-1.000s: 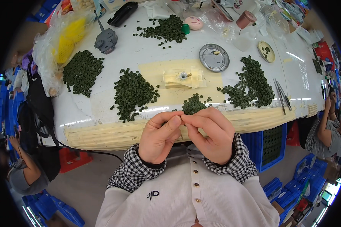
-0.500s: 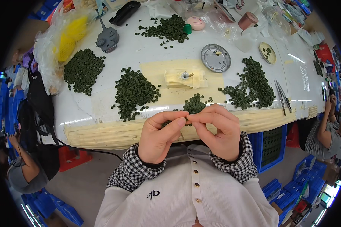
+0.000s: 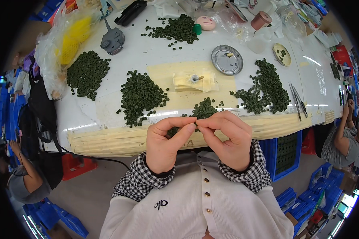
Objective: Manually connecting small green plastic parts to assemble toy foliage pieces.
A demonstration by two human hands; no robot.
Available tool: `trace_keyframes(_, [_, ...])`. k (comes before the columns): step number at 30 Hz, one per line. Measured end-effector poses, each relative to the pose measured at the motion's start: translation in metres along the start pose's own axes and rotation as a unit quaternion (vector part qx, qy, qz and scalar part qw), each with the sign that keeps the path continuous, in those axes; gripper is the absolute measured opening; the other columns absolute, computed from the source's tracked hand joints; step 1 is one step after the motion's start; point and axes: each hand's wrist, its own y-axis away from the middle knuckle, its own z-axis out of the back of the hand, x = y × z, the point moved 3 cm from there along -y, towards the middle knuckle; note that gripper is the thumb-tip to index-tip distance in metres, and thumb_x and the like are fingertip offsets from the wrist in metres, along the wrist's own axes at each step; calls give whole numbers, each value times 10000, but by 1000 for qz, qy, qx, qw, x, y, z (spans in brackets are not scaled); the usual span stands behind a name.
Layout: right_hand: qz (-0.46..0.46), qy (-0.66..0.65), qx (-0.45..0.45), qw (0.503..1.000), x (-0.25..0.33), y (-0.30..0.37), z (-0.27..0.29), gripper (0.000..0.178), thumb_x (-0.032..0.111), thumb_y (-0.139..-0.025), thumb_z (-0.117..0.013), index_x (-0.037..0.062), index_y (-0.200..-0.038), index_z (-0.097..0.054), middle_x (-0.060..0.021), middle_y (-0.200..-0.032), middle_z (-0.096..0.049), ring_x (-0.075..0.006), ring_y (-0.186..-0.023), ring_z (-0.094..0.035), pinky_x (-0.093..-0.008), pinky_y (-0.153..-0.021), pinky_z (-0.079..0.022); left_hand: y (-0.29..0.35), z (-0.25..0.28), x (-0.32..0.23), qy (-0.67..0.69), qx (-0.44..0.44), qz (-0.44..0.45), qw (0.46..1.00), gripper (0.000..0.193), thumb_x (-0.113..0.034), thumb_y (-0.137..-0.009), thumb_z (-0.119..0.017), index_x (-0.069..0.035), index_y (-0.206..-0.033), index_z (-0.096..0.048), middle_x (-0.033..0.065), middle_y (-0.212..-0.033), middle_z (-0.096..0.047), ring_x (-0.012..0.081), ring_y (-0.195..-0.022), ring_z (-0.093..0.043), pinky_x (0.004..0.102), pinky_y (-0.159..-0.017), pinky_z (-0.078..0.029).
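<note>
My left hand (image 3: pixel 163 143) and my right hand (image 3: pixel 233 141) meet fingertip to fingertip just above the table's near edge. Both are closed in a pinch, thumb against index finger, around a small dark green piece (image 3: pixel 196 124) mostly covered by the fingertips. Right behind them lies a small heap of dark green round pieces (image 3: pixel 204 108), like little wheels. Some more show between and under my left fingers. Beyond that heap, a taped block (image 3: pixel 183 82) with a small round socket and a short peg sits on a beige taped patch.
Larger heaps of green pieces lie at left (image 3: pixel 141 95), far left (image 3: pixel 87 75), back (image 3: pixel 181 28) and right (image 3: pixel 269 85). A round metal lid (image 3: pixel 227 60), a cream dish (image 3: pixel 282 54), tweezers (image 3: pixel 295 101), a grey model tank turret (image 3: pixel 112 40) and plastic bags (image 3: pixel 52 51) surround them.
Both hands remain pinched together at nearly the same spot, with only a slight shift of the fingers. The heaps and tools appear unmoved.
</note>
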Motion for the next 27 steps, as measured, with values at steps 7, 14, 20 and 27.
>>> trace_keyframes(7, [-81,-71,4,994,-6,0,1,147,-56,-730,-638,-14,-870,-652,-92,-767,-617,-143,-648,-602,-226,-578,-485,-1,-3,1,-48,-2,-57,997,149,24,-806,-602,30,-951,-639,2,-803,-610,24,-673,-476,164,-603,-399])
trace_keyframes(14, [-92,-88,5,992,-9,0,-1,147,-49,-733,-635,-17,-876,-652,-102,-779,-622,-148,-663,-607,-230,-605,-499,0,-6,-3,-86,-6,-89,992,155,25,-811,-592,27,-959,-639,-28,-755,-576,13,-636,-427,157,-574,-368])
trace_keyframes(20, [-100,-94,-2,991,-8,0,-3,145,-51,-734,-631,-21,-875,-643,-103,-784,-619,-151,-667,-616,-232,-588,-497,0,-5,-3,-105,-2,-111,988,146,30,-807,-591,27,-945,-638,-32,-742,-568,13,-634,-428,161,-573,-369])
trace_keyframes(27, [-88,-69,6,994,-2,0,-5,135,-57,-735,-624,-27,-866,-630,-96,-772,-613,-150,-661,-622,-228,-584,-504,1,-3,-2,-102,-12,-116,988,129,32,-806,-591,29,-927,-637,-6,-774,-599,19,-632,-442,167,-576,-380])
